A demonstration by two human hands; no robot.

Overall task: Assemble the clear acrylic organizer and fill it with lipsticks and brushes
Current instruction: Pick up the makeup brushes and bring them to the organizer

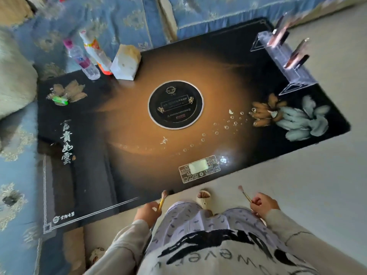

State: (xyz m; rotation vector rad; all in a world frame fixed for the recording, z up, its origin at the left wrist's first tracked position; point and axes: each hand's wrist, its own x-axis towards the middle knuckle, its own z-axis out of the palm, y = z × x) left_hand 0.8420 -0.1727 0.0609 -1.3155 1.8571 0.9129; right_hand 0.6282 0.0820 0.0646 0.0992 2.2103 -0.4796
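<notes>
Clear acrylic organizer (286, 62) stands on the black desk (89, 155) at upper right of the frame, long axis running upper left to lower right. The lipsticks (296, 54) in it lean toward upper right; blur hides their count and the slots. At the lower edge, off the desk, the left hand (148, 212) grips a yellow-handled brush (161, 200) and the right hand (264, 204) grips a second brush (244, 194), bristles toward the desk. Bottles (83, 58) stand upper left, with a blue patterned sofa (129, 20) behind and pale floor (317, 185) at right.
</notes>
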